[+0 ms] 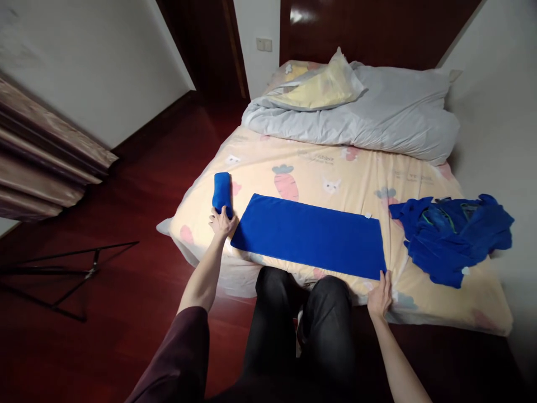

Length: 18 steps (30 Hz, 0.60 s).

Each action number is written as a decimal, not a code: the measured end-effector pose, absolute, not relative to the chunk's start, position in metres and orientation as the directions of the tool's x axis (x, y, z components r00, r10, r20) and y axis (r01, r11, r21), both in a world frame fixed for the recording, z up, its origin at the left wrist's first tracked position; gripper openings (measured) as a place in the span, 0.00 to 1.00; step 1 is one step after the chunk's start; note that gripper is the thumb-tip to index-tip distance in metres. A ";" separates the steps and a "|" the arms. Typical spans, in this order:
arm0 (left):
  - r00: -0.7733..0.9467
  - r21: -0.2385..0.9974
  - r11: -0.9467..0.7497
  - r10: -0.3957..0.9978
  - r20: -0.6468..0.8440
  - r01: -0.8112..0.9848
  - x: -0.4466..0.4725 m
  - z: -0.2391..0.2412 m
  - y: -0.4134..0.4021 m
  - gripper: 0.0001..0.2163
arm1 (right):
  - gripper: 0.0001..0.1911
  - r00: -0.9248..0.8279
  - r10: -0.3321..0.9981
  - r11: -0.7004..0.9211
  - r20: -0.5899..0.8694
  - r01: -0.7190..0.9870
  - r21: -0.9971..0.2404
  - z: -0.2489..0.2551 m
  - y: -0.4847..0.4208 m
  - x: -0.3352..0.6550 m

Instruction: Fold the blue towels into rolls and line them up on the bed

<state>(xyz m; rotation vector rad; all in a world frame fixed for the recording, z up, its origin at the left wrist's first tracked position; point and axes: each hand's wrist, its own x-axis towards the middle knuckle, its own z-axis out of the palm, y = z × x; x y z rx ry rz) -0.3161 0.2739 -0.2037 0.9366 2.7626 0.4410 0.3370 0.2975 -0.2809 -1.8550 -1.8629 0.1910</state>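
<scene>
A long blue towel (pixel 308 235), folded into a flat strip, lies across the near edge of the bed (pixel 335 168). My left hand (pixel 222 222) rests at the near end of a rolled blue towel (pixel 222 192) beside the strip's left end, with its fingers closed on the roll. My right hand (pixel 380 295) pinches the strip's near right corner. A heap of loose blue towels (pixel 451 235) lies on the bed to the right.
A grey duvet (pixel 369 115) with a yellow pillow (pixel 319 87) is bunched at the head of the bed. A black tripod stand (pixel 62 274) lies on the dark red wooden floor at the left. Curtains (pixel 46 162) hang at the far left. A white wall stands right of the bed.
</scene>
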 end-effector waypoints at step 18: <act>-0.308 0.310 0.275 0.950 0.061 0.910 -0.328 -0.229 0.197 0.19 | 0.30 0.142 0.921 0.059 0.363 0.869 -0.492 -0.289 0.307 0.338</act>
